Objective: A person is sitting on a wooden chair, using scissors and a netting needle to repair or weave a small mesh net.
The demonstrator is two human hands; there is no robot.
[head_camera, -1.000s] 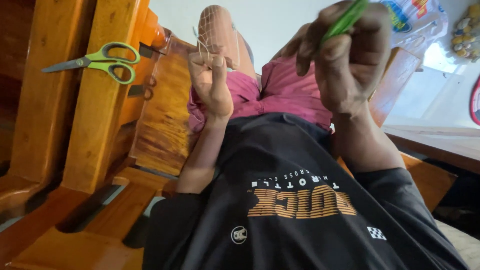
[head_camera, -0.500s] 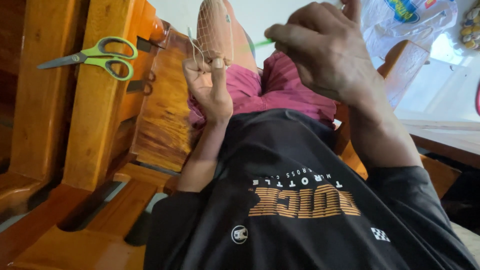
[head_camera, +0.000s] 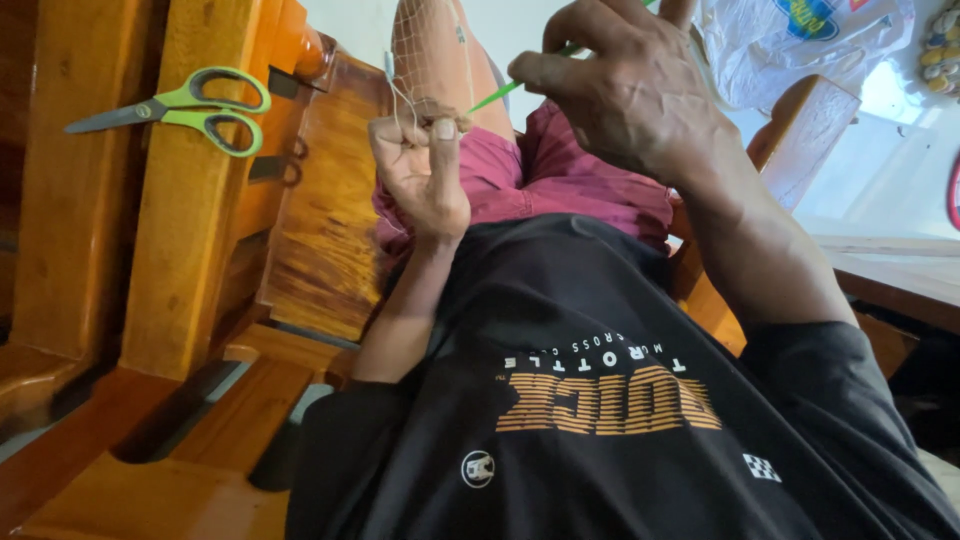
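Head view, left hand [head_camera: 425, 175]: fist closed, pinching pale netting [head_camera: 428, 50] and its thin cord over the raised knee.
Head view, right hand [head_camera: 630, 95]: fingers curled tight around a green netting needle [head_camera: 500, 95], tip aimed at the left thumb.
Armrest: green-handled scissors [head_camera: 185, 105] lie flat on the wooden chair arm [head_camera: 190, 230], well apart.
Background: plastic bag [head_camera: 790, 45] upper right.
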